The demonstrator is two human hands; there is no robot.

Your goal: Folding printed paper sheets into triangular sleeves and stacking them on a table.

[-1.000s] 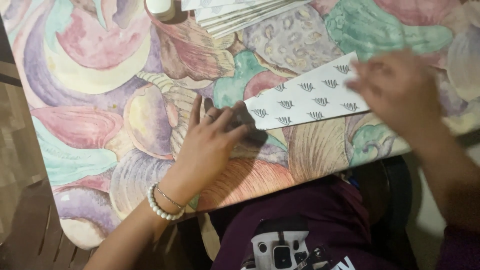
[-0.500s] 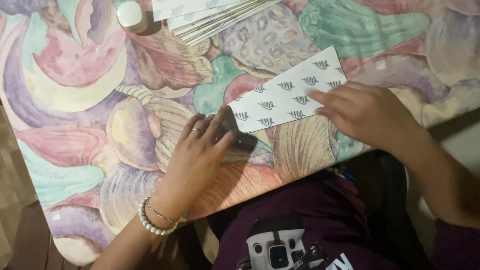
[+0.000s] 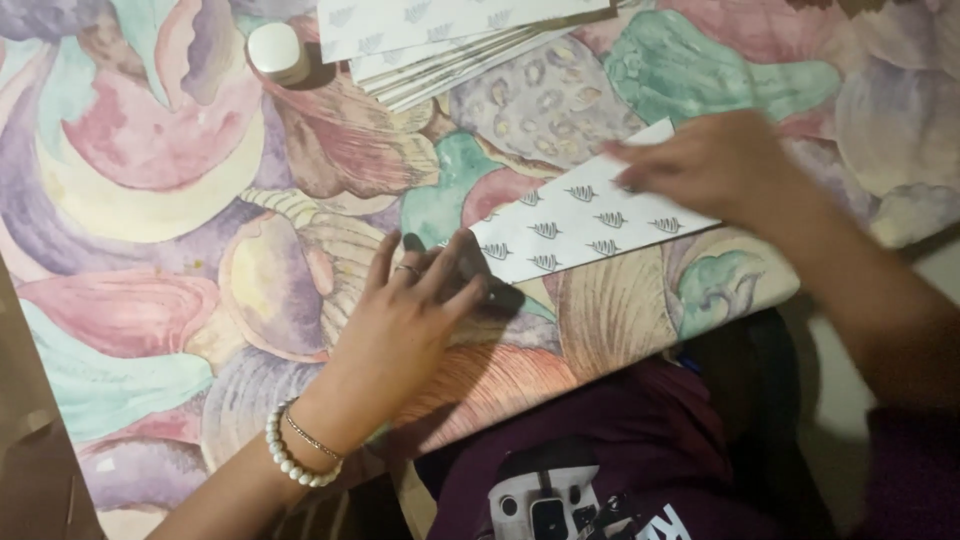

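Observation:
A white sheet of paper [image 3: 580,220] printed with small grey leaf motifs lies tilted on a table covered in a pastel shell pattern [image 3: 160,200]. My left hand [image 3: 405,320], wearing a ring and a pearl bracelet, lies flat with its fingertips pressing the sheet's lower left corner. My right hand [image 3: 715,165] rests palm down on the sheet's upper right part, fingers pointing left, slightly blurred.
A stack of the same patterned paper sheets [image 3: 450,35] fans out at the table's far edge. Beside it on the left sits a small white rounded object [image 3: 278,50]. The table's near edge runs just before my dark purple shirt [image 3: 600,450].
My right hand has slid up and left along the sheet toward its upper edge. My left hand stays at the lower left corner. The view has shifted slightly.

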